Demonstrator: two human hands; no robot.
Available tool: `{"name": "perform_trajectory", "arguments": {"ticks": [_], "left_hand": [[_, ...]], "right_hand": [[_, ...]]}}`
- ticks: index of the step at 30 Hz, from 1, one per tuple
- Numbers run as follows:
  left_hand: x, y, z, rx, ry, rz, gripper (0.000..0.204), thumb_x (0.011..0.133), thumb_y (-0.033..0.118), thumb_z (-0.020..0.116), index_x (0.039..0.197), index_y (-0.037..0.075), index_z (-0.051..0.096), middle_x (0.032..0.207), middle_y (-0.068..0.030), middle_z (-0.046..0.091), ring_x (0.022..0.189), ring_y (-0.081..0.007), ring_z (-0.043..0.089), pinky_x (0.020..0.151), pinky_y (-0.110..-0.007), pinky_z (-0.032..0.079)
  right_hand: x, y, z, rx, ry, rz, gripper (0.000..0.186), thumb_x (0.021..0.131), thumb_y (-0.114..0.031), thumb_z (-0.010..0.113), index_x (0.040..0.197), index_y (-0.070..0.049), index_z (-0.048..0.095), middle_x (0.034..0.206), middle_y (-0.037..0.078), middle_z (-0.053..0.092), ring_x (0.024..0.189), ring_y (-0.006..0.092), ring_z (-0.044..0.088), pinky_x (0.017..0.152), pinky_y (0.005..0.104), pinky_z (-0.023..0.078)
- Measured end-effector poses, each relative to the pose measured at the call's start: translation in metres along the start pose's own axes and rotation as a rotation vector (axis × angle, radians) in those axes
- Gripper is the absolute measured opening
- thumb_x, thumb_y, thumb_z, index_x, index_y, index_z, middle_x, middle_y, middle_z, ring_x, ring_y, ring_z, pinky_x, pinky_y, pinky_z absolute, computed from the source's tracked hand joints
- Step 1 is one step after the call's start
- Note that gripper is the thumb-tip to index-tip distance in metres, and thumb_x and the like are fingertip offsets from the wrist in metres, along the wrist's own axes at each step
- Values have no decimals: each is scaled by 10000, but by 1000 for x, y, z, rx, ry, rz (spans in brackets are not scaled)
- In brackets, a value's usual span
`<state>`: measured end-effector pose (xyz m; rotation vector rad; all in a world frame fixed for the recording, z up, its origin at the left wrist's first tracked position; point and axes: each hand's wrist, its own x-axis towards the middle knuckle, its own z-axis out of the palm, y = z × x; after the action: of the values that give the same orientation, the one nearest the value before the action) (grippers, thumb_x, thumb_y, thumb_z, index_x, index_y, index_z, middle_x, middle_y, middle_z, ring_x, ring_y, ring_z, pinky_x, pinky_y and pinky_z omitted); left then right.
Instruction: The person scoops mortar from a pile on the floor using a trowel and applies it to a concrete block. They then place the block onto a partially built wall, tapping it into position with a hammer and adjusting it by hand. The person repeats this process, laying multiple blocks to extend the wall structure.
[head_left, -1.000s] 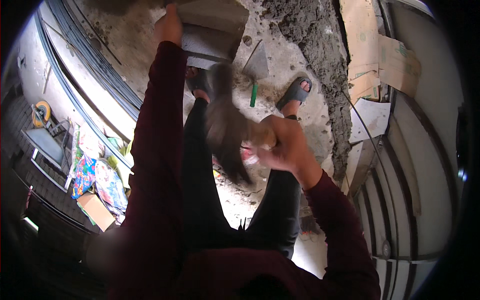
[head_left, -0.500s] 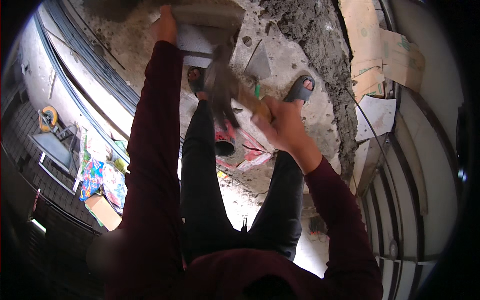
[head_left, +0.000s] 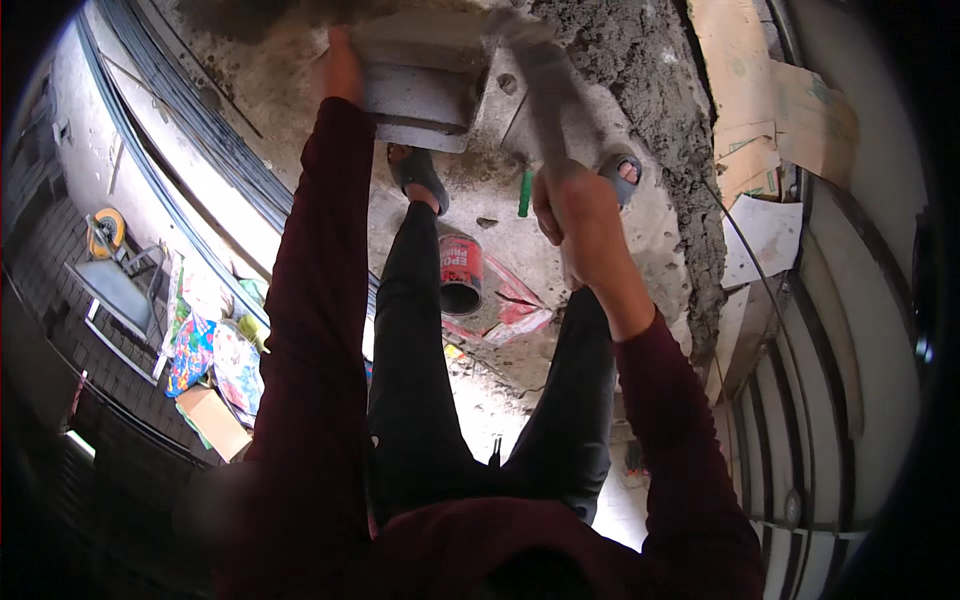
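Note:
A grey concrete block [head_left: 418, 95] with a recessed side stands at the top, beyond my left foot. My left hand [head_left: 343, 66] grips its left end; the fingertips are hard to make out. My right hand [head_left: 585, 215] is closed around the handle of a long, grey, blade-like tool [head_left: 548, 95], raised to the right of the block. Motion blurs this tool, so its exact kind is unclear. Below it, on the rough concrete, lies a flat triangular trowel [head_left: 520, 135] with a green handle [head_left: 525, 192], partly covered by the tool.
A red can [head_left: 461, 262] stands between my feet, beside a torn red-and-white plastic bag [head_left: 518, 308]. Wet grey mortar [head_left: 655, 75] runs along the right, next to cardboard [head_left: 735, 80]. Long dark rods [head_left: 190, 95] lie at left. A wheelbarrow [head_left: 112, 285] and bags [head_left: 215, 350] are farther left.
My right hand has moved right, swinging the tool away from the block's near right side and up. My left hand stays at the block. The view has shifted slightly.

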<state>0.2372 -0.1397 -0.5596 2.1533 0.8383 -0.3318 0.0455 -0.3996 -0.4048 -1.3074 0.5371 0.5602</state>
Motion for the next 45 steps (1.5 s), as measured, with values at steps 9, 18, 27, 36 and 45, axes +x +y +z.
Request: {"name": "perform_trajectory", "arguments": {"ticks": [9,18,27,36,45], "left_hand": [[13,-25,3,-58,-40,3,728,820,580,435,1032,-81,656,1051,-276,639,992,-379,583,887,-428,418],[-28,11,-10,-20,73,-63,701,810,557,451,1008,-83,658,999,-271,640,955,-374,584,868,-428,423],[-17,-28,-3,-158,-31,-127,705,830,550,458,1008,-107,641,1069,-262,635,961,-367,591,868,-409,424],[-29,-14,-10,-126,-99,-135,682,839,562,433,1150,-17,614,1124,-152,605,1020,-259,560,924,-359,396],[-23,-49,-18,-281,-39,-108,626,828,499,503,1040,-70,655,1009,-169,654,913,-248,591,846,-350,440]], "right_hand": [[34,124,23,-79,84,149,506,990,-527,351,790,-74,458,563,-1,403,419,127,392,383,276,308],[-17,2,35,611,108,-350,690,842,-748,426,788,-61,453,555,11,410,427,95,348,391,240,259],[16,88,53,376,233,206,640,928,-680,309,742,-86,460,515,-14,395,397,103,379,397,255,305],[13,56,81,542,420,-252,664,885,-733,323,823,-90,472,583,-19,399,418,95,346,411,260,316],[-25,9,54,771,249,98,661,900,-705,344,776,-71,482,550,9,407,423,99,375,392,250,280]]}}
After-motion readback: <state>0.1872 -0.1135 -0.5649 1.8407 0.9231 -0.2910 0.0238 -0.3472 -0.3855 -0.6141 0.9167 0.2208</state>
